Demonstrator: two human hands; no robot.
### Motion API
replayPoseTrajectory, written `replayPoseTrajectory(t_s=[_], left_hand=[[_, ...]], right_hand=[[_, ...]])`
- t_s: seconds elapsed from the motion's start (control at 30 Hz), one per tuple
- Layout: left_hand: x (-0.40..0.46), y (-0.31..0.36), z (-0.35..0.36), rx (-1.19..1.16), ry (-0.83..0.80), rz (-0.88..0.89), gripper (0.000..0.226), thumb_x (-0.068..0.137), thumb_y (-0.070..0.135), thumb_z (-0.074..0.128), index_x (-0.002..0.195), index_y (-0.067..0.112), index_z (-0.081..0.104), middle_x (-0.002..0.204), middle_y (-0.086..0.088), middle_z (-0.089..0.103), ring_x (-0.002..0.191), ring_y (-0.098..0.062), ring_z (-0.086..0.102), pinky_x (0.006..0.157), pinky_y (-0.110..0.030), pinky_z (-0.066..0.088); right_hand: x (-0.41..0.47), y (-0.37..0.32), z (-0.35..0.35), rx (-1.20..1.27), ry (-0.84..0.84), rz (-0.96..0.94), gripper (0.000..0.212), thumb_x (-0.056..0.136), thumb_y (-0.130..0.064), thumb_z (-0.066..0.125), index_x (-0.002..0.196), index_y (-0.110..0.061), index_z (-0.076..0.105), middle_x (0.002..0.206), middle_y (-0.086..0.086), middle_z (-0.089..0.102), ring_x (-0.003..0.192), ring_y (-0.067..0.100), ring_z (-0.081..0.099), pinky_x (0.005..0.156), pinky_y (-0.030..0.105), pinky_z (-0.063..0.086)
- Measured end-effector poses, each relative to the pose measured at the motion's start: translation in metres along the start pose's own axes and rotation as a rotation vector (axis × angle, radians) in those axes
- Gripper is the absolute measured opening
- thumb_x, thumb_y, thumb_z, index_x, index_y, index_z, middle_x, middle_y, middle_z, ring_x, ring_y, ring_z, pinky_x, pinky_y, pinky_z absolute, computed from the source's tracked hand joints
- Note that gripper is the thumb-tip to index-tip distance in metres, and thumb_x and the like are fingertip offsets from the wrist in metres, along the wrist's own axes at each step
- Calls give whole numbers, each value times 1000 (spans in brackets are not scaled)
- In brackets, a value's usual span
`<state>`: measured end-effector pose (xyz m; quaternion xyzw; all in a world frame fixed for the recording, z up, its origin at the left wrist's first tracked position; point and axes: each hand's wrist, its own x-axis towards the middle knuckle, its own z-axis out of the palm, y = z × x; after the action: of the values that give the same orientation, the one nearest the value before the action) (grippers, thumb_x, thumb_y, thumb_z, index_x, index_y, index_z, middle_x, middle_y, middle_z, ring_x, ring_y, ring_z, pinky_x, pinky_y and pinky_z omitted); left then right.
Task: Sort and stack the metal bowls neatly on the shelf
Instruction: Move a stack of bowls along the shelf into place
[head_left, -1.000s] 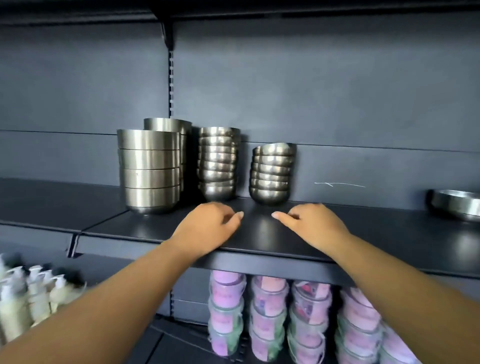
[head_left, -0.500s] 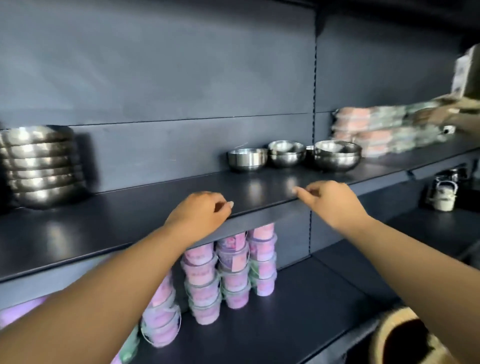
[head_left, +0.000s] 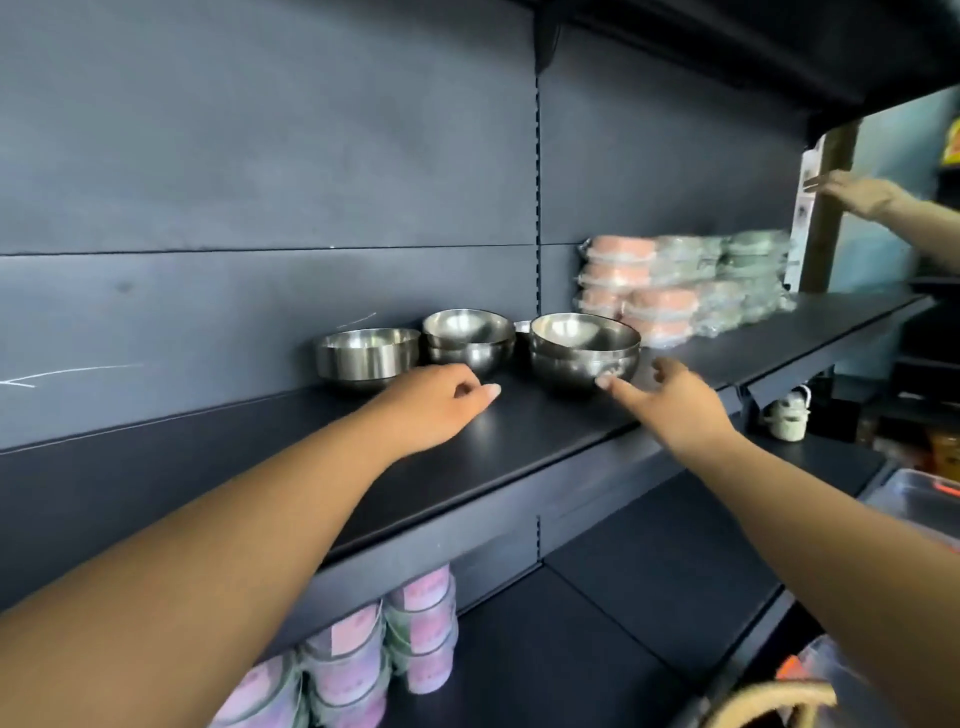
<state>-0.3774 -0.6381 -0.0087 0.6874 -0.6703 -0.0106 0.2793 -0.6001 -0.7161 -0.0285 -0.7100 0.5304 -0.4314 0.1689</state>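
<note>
Neither hand holds anything. The right hand (head_left: 675, 405) reaches over the dark shelf (head_left: 519, 441) with its fingers loosely spread, the forefinger tip at or just short of the lower wall of the nearest bowl stack (head_left: 584, 351); whether it touches the metal cannot be told. The left hand (head_left: 431, 405) lies low over the shelf board with its fingers lightly curled and nothing in them, just in front of the flat-sided bowl (head_left: 369, 358) and the middle stack (head_left: 470, 340). The three groups of metal bowls stand in a row near the back panel, close beside one another, each upright with the mouth up; the two round-bottomed groups are nested pairs, and a sliver of another bowl shows between them. Farther right on the same shelf sit blurred piles of wrapped containers (head_left: 675, 291) in pink and green. Below, on a lower shelf, stand stacks of pink tubs (head_left: 363, 654). At the far right another person's hand (head_left: 857, 192) reaches toward a post.
</note>
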Motion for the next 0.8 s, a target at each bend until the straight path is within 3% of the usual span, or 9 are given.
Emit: replayPoseTrajectory(t_s=[0.13, 0.23, 0.3, 0.37, 0.47, 0.53, 0.67, 0.8], left_hand=[[60, 20, 18, -210, 4, -10, 57, 82, 57, 52, 128, 24, 47, 127, 5, 54, 115, -14, 52, 93, -26, 38], [86, 35, 32, -468, -37, -83, 82, 63, 68, 59, 132, 27, 42, 132, 15, 48, 120, -9, 46, 102, -29, 36], [93, 36, 42, -615, -101, -101, 58, 60, 65, 66, 108, 37, 51, 105, 29, 50, 103, 3, 49, 98, -27, 39], [95, 38, 51, -716, -150, -103, 34, 68, 55, 71, 93, 43, 51, 93, 31, 48, 90, 12, 46, 81, -19, 39], [95, 43, 60, -781, -199, -136, 56, 71, 50, 71, 121, 31, 53, 118, 17, 56, 108, 0, 49, 77, -21, 38], [93, 45, 62, -751, -152, -148, 52, 74, 45, 70, 119, 27, 55, 114, 12, 60, 111, -6, 52, 82, -23, 42], [76, 39, 52, -794, -20, -169, 12, 82, 34, 66, 85, 23, 61, 87, 0, 60, 87, -13, 56, 91, -30, 44], [38, 29, 33, -963, 157, -245, 12, 84, 23, 65, 74, 22, 58, 66, 9, 67, 64, -4, 63, 79, -22, 46]], right_hand=[[39, 15, -6, 212, 3, 45, 97, 70, -54, 68, 144, -10, 22, 147, 7, 35, 133, 26, 35, 94, 30, 33], [60, 24, -9, 335, -91, 49, 101, 68, -52, 70, 145, -14, 16, 145, 1, 33, 131, 19, 34, 94, 25, 30], [68, 30, -8, 392, -155, 29, 89, 71, -47, 70, 141, -15, 25, 130, -9, 43, 114, 9, 45, 85, 15, 32], [74, 35, -5, 481, -232, 10, 70, 75, -41, 69, 133, -18, 37, 114, -19, 53, 92, -8, 53, 66, 3, 38], [80, 37, 2, 617, -354, -2, 49, 78, -34, 67, 123, -21, 52, 108, -14, 63, 76, -17, 60, 52, 0, 41], [79, 36, 8, 657, -340, -33, 44, 78, -28, 69, 119, -20, 56, 103, -11, 66, 73, -14, 61, 52, 1, 41], [73, 24, 18, 692, -310, -43, 48, 71, -31, 75, 113, -13, 60, 101, -3, 68, 84, 4, 64, 66, 13, 44], [50, -3, 35, 801, -350, 10, 42, 67, -38, 76, 96, -18, 53, 85, -2, 68, 89, 16, 57, 72, 31, 46]])
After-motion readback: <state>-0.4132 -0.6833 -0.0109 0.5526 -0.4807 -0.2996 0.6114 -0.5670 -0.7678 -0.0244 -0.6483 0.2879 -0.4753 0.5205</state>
